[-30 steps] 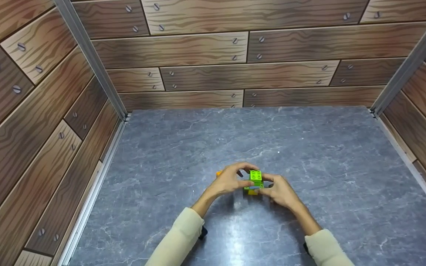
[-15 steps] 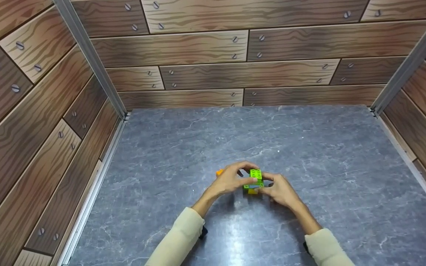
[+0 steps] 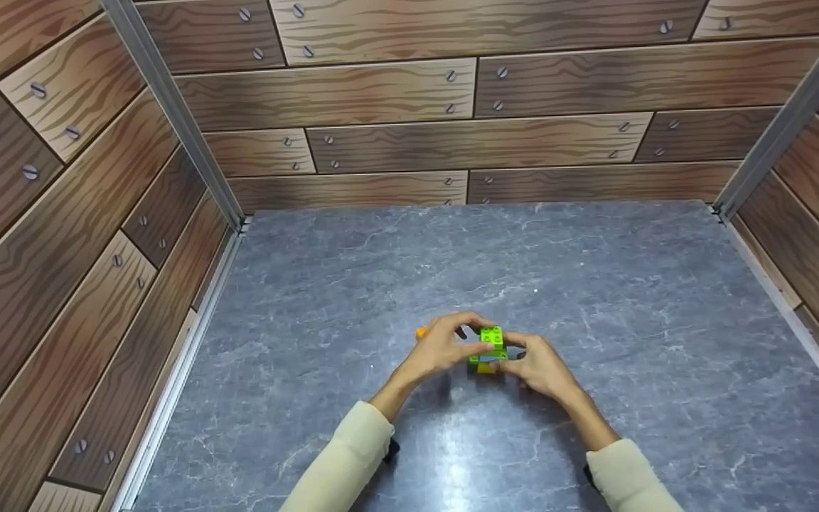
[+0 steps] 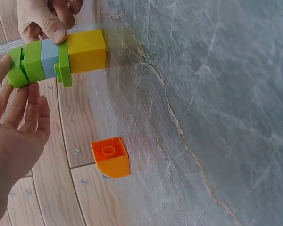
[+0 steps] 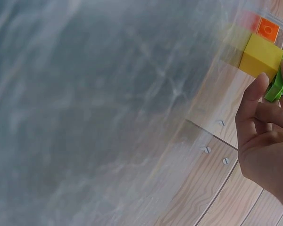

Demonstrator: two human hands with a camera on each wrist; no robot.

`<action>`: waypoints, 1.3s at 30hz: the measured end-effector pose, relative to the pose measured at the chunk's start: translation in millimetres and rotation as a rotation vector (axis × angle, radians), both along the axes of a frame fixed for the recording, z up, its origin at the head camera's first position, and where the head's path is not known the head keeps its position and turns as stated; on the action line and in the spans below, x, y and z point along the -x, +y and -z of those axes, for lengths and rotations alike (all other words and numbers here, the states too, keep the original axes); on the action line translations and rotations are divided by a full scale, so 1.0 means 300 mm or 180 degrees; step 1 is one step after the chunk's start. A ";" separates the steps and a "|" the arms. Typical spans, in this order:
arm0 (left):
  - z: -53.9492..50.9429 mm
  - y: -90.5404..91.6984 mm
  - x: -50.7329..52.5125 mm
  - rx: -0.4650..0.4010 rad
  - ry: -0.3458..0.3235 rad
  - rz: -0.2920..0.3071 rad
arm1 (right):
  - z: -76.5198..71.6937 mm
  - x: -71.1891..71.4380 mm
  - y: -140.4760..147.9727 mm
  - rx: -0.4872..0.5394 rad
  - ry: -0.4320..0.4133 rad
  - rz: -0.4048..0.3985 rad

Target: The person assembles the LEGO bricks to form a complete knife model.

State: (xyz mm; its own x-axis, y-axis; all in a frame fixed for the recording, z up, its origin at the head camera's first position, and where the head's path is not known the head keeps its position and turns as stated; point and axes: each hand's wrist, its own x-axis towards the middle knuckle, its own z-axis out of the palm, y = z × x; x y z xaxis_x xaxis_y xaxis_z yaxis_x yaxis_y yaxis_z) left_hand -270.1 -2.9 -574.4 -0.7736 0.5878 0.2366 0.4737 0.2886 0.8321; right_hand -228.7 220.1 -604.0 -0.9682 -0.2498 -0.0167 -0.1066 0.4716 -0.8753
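A stack of toy building bricks stands upright between my hands. Its base is a yellow brick (image 4: 87,51); above come a thin green plate (image 4: 64,65), a light blue brick (image 4: 49,59) and a green brick (image 4: 33,61). Topmost is another green brick (image 4: 16,67), with a slight gap under one side of it. My left hand (image 3: 441,347) pinches this top part between thumb and fingers. From the other side, my right hand (image 3: 539,368) grips the stack lower down, around the blue brick and the plate; its far fingertips are partly hidden.
An orange brick (image 4: 114,162) with a curved side lies on the grey marbled tabletop (image 3: 352,284), left of the stack, partly behind my left hand in the head view. Its hollow underside shows. Wood-patterned panels (image 3: 395,149) enclose the back and sides.
My left thumb has shifted a little to the right along the top green brick, and that brick's tilt has altered slightly. The right hand stays in place.
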 end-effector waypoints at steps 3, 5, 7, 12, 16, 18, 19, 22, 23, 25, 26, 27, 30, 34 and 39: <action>-0.001 -0.001 0.001 -0.0003 0.0054 -0.0015 | 0.001 0.001 -0.001 -0.0001 0.0013 0.0008; 0.001 -0.002 0.001 0.0008 0.0071 -0.0025 | 0.001 0.001 -0.001 0.0005 0.0008 0.0007; 0.002 -0.003 0.002 0.0017 0.0075 -0.0033 | 0.001 0.002 -0.001 0.0021 -0.0003 0.0008; 0.004 -0.004 0.001 0.0048 0.0044 -0.0056 | 0.003 0.003 0.001 0.0035 -0.0052 -0.0009; -0.004 -0.005 0.002 0.0082 0.0002 -0.0048 | 0.001 0.003 0.003 0.0022 -0.0056 -0.0009; -0.009 -0.005 0.003 0.0112 0.0015 -0.0046 | 0.000 0.004 0.004 0.0019 -0.0048 -0.0009; -0.012 -0.005 0.004 0.0123 0.0027 -0.0045 | 0.000 0.004 0.004 0.0021 -0.0041 -0.0014; -0.017 -0.006 0.005 0.0192 0.0082 -0.0059 | 0.001 0.005 0.005 0.0024 -0.0033 -0.0044; -0.018 -0.006 0.005 0.0208 0.0084 -0.0062 | 0.001 0.005 0.005 0.0022 -0.0035 -0.0049; -0.020 -0.006 0.004 0.0233 0.0086 -0.0067 | 0.000 0.004 0.004 0.0021 -0.0050 -0.0051; -0.021 -0.007 0.005 0.0242 0.0090 -0.0070 | -0.001 0.004 0.004 0.0021 -0.0056 -0.0046; -0.021 -0.006 0.006 0.0242 0.0098 -0.0069 | -0.002 0.004 0.004 0.0029 -0.0066 -0.0038; -0.022 -0.005 0.009 0.0236 0.0132 -0.0074 | -0.003 0.005 0.003 0.0054 -0.0075 -0.0003; -0.019 -0.007 0.009 0.0226 0.0113 -0.0070 | -0.001 0.005 0.002 0.0046 -0.0102 0.0004; -0.013 -0.008 0.000 0.0257 0.0064 -0.0117 | 0.001 0.004 0.001 0.0009 -0.0070 -0.0015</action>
State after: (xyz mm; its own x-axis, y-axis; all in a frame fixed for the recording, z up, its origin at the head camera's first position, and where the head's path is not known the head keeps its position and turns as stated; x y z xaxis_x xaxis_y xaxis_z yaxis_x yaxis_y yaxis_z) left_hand -270.1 -5.4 -570.4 -0.7906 0.5770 0.2053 0.4780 0.3719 0.7957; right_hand -229.8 220.3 -604.5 -0.9664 -0.2545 -0.0371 -0.0897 0.4688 -0.8787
